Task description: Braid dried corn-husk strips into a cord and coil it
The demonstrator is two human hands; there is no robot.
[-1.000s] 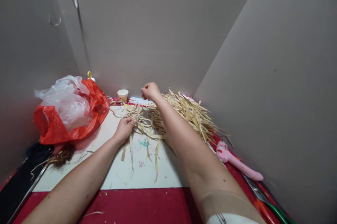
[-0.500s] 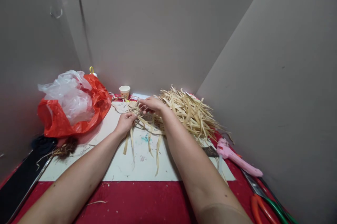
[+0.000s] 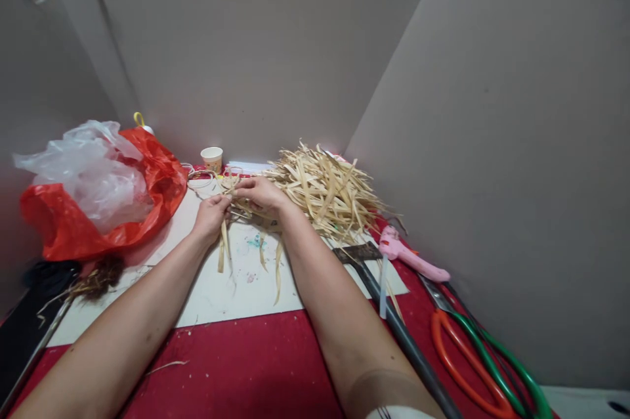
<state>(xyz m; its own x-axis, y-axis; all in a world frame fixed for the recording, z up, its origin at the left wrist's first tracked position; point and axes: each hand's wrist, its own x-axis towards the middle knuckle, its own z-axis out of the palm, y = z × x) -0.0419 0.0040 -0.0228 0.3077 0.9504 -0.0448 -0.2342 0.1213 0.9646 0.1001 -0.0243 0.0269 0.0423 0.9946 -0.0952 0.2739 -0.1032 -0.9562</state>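
Observation:
My left hand is closed, with fingers pinched on a woven piece of straw strips at the back of the white board. My right hand meets it from the right, thumb and fingertips pressed on the same woven piece. Loose straw strips hang down from the piece over the board. Much of the weave is hidden behind my fingers. Just right of my right hand lies a large heap of dry straw strips.
Left stands a red plastic bag with clear plastic in it. A paper cup is at the back. On the right lie a hammer-like tool, a pink glue gun and large scissors. A white board covers part of the red cloth.
My view has turned to the right, showing more of the scissors and the dark-handled tool. My right hand's fingers have closed in on the woven piece beside my left hand.

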